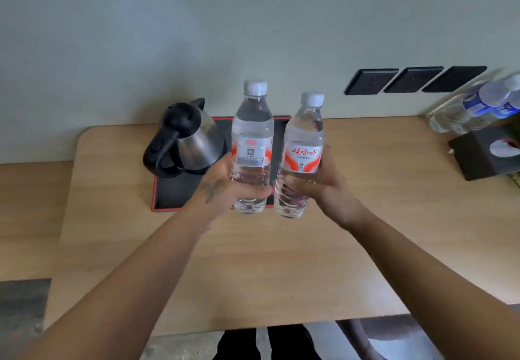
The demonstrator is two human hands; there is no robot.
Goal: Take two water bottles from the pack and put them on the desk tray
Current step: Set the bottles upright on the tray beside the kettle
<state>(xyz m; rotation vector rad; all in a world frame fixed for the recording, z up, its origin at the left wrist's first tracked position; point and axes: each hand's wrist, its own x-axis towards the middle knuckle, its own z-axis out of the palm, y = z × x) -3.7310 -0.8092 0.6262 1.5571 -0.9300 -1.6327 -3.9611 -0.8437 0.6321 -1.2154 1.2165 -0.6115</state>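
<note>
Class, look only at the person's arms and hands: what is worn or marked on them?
Both forearms are bare, with no sleeves, watch or rings showing. The left hand carries a dark tattoo on its back. The right hand shows no clear marking.

L hand [225,188] grips L bottle [252,146] low on body; R hand [323,185] grips R bottle [302,154] same way. Both upright, white caps, red/white labels, side by side, nearly touching, held over tray [174,193] w/ red rim. Kettle [185,137] on tray's L part. Desk [267,261] wood. More bottles [478,106] far R, blurred.
</note>
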